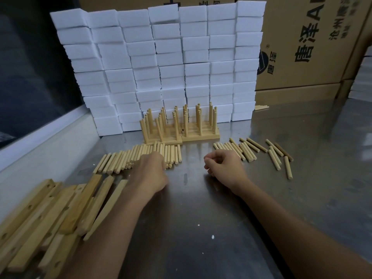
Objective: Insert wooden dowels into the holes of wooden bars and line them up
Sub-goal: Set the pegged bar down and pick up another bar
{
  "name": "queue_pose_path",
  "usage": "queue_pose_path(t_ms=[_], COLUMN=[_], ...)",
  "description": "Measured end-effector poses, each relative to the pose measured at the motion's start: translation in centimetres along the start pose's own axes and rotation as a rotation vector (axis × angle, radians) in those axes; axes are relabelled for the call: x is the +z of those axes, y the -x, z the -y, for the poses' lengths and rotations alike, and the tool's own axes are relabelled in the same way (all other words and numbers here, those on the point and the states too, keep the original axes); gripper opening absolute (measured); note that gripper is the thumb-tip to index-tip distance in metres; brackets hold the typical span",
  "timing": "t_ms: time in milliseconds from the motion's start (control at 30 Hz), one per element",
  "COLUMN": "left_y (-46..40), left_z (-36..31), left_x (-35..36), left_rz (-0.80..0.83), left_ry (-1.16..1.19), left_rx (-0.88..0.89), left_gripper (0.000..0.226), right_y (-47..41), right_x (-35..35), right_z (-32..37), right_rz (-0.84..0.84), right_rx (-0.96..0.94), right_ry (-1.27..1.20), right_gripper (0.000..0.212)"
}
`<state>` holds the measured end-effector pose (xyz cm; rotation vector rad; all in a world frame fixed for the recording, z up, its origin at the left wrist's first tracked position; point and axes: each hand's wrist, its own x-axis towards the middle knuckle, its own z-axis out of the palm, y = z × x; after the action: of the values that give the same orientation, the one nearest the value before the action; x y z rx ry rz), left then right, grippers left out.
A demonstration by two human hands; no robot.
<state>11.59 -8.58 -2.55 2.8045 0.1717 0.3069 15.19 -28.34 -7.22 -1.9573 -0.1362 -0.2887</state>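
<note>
The finished bars (181, 135) stand in two side-by-side groups at the back of the metal table (201, 218), each with upright dowels in its holes, pushed against a wall of stacked white foam blocks (161, 57). Just in front of them, to the left, loose dowels (141, 156) lie packed in a row. The left hand (150, 174) rests on the near end of that row, fingers curled down among the sticks; whether it pinches one cannot be told. The right hand (223, 166) lies on the bare steel beside it, fingers loosely curled, nothing seen in them. Touching its far side is a second, scattered group of dowels (251, 152), spreading toward the right.

At the near left, empty drilled bars (50, 214) lie heaped, some overlapping, reaching the table's left edge. Between the two forearms and toward the viewer, the steel lies open. Cardboard boxes (302, 47) stand behind at the right.
</note>
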Motion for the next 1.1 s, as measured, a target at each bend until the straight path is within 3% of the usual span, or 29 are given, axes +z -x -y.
queue_pose_path(t_ms=[300,400,500,667,900,1100], left_y=[-1.2,-1.1,-0.9,-0.2,-0.3,-0.1], left_z=[1.6,0.9,0.1,-0.9,-0.9,-0.9], left_x=[0.4,0.4,0.3,1.3,2.5,2.6], left_rz=[0.065,0.003,0.081,0.210,0.306,0.291], left_ry=[-0.019,0.147,0.500,0.905,1.366,1.402], left_rx=[-0.082,-0.035,-0.057,-0.129,-0.261,-0.252], left_gripper=[0.029,0.026,0.022,0.025,0.024,0.017], right_y=[0.1,0.3,0.0,-1.2,-1.8,-1.4], right_x=[-0.1,0.0,-0.4,-2.1,-2.3,-2.3], right_z=[0.3,0.5,0.4,-1.0,-1.9,-1.1], right_rz=[-0.039,-0.128,-0.217,-0.137,0.027,-0.116], right_rx=[-0.003,-0.088,-0.233,-0.078,0.032,-0.015], right_ry=[0.033,0.191,0.477,0.856,0.927,0.933], right_gripper=[0.010,0.011,0.020,0.048,0.046,0.036])
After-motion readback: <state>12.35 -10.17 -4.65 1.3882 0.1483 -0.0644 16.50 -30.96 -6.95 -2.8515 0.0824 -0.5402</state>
